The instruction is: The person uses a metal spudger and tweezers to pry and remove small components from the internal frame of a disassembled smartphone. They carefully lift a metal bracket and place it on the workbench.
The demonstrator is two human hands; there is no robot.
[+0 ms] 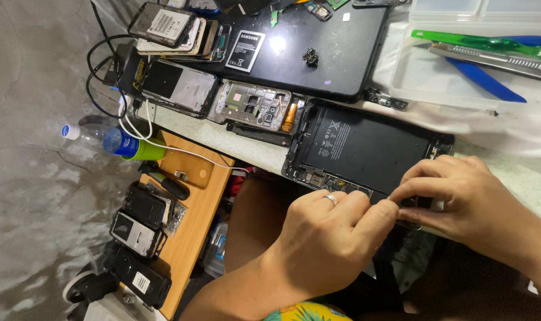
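An opened tablet (pixel 365 148) with its back cover off lies on the workbench, showing a large black battery and a circuit strip along its near edge. My left hand (pixel 330 235), a ring on one finger, pinches at that near edge. My right hand (pixel 466 196) meets it there, fingertips pressed on the same spot of the tablet's edge. Whatever small part sits between the fingertips is hidden.
Several dismantled phones (pixel 175 86) and a bare phone frame (pixel 252 106) lie at the left. A closed black laptop (pixel 336 53) bears a loose battery (pixel 245 50). A clear tray (pixel 460 71) holds cutters. A wooden shelf (pixel 190 220) below carries more phones; a bottle (pixel 113 141) lies nearby.
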